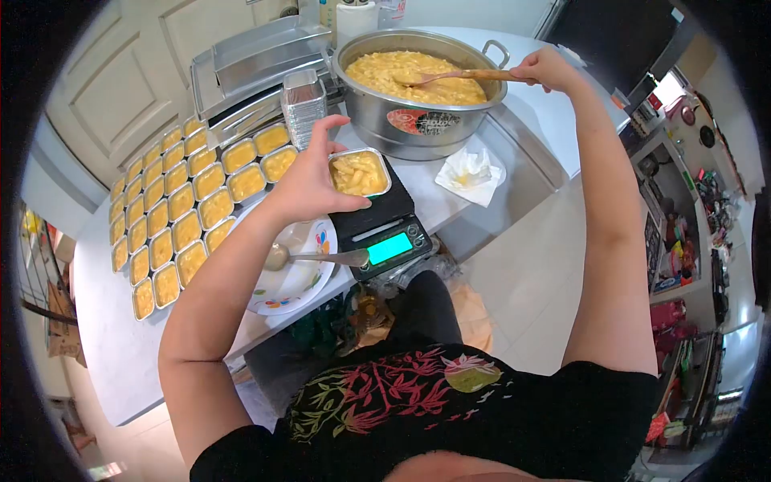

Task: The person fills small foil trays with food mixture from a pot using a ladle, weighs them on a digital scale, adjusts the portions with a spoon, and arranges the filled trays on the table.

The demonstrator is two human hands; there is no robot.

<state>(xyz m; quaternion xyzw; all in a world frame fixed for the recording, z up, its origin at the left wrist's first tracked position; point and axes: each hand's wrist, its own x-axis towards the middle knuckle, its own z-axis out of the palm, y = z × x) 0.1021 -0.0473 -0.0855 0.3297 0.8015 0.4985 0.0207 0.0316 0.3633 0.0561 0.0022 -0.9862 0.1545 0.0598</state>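
My left hand [321, 173] grips a small foil tray [359, 173] filled with chunky yellow food, over the black digital scale [384, 229] with a lit display. Whether the tray rests on the scale cannot be told. My right hand [544, 71] is closed round the end of a wooden spoon [474, 74], whose bowl lies in the yellow food inside a large metal pot [426, 128]. Below my left hand, a metal spoon [321, 257] lies across a white patterned plate [299, 299].
Rows of filled foil trays [187, 229] cover the table's left part. Stacked empty foil trays [303, 108] stand between them and the pot. A crumpled tissue [472, 175] lies right of the scale. Metal pans [269, 60] and a paper roll [356, 20] are at the back.
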